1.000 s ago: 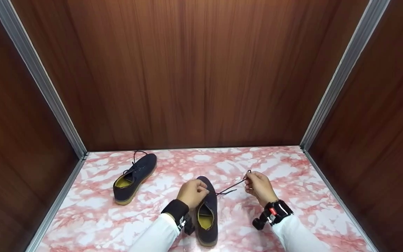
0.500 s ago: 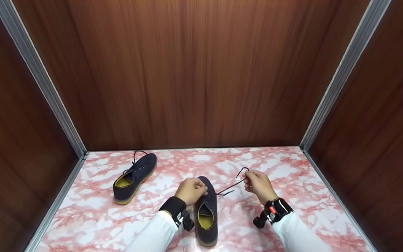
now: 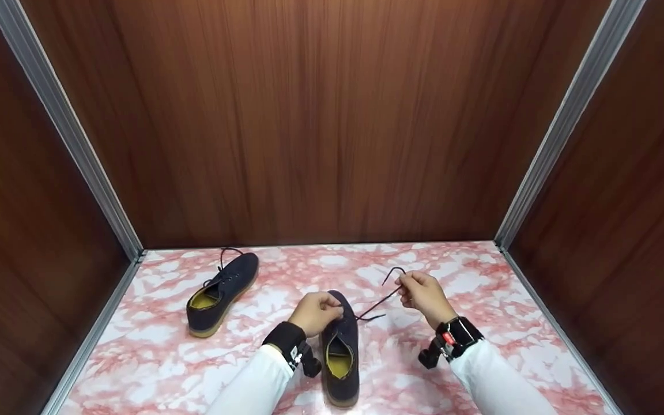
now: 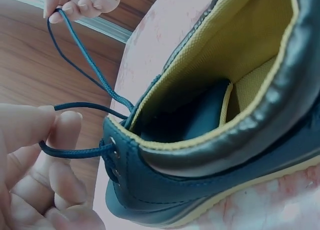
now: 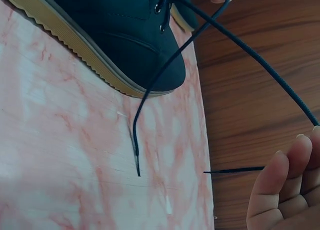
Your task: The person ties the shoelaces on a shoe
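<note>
A dark navy shoe [image 3: 343, 393] with yellow lining stands upright in front of me, toe pointing away. My left hand [image 3: 316, 314] is over its lacing, pinching a loop of the dark shoelace [image 4: 80, 153] between thumb and finger. To the right of the shoe, my right hand [image 3: 425, 295] pinches another length of the shoelace [image 3: 379, 304], pulled up from the eyelets. A short tail of it bends over beyond the right fingertips. One loose lace tip [image 5: 137, 160] hangs beside the toe in the right wrist view.
The matching shoe [image 3: 240, 272] stands at the back left, its lace trailing over the far side. Pink-and-white marbled tabletop [image 3: 453, 262] lies under both. Brown wood-grain panels [image 3: 320, 127] with grey metal corner strips [image 3: 568, 115] enclose the back and sides.
My right hand has shifted slightly up and left, still pinching the lace. The lace's tail now sticks out in a hook left of the fingertips. My left hand has edged slightly left.
</note>
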Demonstrator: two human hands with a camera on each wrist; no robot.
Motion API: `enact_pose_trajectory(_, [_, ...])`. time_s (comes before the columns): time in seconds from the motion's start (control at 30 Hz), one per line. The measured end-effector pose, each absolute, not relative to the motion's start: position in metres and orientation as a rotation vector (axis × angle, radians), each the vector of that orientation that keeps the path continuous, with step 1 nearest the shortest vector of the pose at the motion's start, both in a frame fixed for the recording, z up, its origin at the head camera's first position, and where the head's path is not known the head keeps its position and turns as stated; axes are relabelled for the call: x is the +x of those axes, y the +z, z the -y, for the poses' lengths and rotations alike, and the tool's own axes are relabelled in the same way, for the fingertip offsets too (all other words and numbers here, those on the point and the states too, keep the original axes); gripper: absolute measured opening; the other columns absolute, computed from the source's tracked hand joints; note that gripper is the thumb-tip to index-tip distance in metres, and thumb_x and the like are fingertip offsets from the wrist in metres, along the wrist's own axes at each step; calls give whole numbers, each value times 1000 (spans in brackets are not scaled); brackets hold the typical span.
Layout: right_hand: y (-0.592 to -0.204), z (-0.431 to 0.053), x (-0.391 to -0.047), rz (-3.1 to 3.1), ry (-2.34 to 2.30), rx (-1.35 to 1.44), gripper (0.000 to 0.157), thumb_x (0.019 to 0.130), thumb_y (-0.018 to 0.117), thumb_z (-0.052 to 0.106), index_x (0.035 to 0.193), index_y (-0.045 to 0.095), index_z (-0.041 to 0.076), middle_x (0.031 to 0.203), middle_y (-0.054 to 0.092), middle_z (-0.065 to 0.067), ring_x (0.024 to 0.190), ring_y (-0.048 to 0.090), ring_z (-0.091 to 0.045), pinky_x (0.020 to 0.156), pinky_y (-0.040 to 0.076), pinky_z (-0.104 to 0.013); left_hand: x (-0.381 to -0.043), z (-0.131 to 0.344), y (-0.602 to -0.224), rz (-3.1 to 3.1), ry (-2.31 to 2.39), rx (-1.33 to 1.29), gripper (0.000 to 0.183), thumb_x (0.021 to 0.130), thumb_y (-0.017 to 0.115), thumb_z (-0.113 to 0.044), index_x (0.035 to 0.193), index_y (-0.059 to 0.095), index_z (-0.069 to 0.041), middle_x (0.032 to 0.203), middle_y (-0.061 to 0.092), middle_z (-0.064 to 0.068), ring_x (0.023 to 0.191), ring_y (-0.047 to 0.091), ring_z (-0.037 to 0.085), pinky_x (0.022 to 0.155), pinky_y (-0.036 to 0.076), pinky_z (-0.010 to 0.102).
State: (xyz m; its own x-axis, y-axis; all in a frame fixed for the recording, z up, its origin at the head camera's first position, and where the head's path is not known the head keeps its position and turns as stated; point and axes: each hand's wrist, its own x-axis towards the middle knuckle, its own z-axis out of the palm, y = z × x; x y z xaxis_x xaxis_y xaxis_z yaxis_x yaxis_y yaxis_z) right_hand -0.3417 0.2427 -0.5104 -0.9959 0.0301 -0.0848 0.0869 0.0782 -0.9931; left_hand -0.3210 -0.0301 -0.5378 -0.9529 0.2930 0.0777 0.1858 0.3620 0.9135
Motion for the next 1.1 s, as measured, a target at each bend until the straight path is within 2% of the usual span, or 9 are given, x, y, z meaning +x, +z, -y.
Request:
enact_pose_trajectory(0.23, [-503,-240,-344,-2360,-1988,16,21,105,58,18,92,70,5,72,59,1,63,56,-11,60,50,-23,-320,25,-538,-2514,1578,479,8,95,73,-11,94,73,-3,86,79,11,79,74,13,74,54,20])
enact_pose_trajectory(0.43, [-499,-237,-347,-2471,-1856,-79,24,105,55,16,95,71,1,71,58,2,63,56,-10,61,50,-22,-319,20,-540,-2558,1487,504,9,93,75,-13,89,74,-5,78,76,3,70,63,4,69,50,18])
enact_pose_trajectory(0.57, [-499,-236,-348,-2504,-1820,-111,25,105,54,15,95,71,0,69,55,3,61,54,-9,59,47,-20,-319,17,-539,-2631,1422,496,13,92,76,-19,87,75,-8,71,64,-7,67,55,4,67,46,21])
enact_pose_trajectory(0.67, [-499,-235,-350,-2512,-1817,-128,24,104,54,13,93,71,1,67,53,4,60,52,-9,57,45,-20,-319,15,-538,-2653,1409,485,13,91,77,-22,87,76,-9,70,57,-9,67,53,6,66,45,22])
enact_pose_trajectory(0.93, [-497,-235,-353,-2559,-1760,-154,21,102,57,12,94,72,-1,63,49,4,58,48,-8,54,40,-19,-318,13,-540,-2705,1359,445,18,87,82,-28,82,75,-11,65,53,-12,63,51,5,60,41,21])
enact_pose_trajectory(1.1, [-494,-233,-354,-2620,-1683,-190,20,102,58,14,93,72,3,61,49,6,55,47,-8,53,38,-20,-318,12,-543,-2736,1327,446,24,84,85,-35,78,75,-14,62,49,-12,62,48,6,59,38,21])
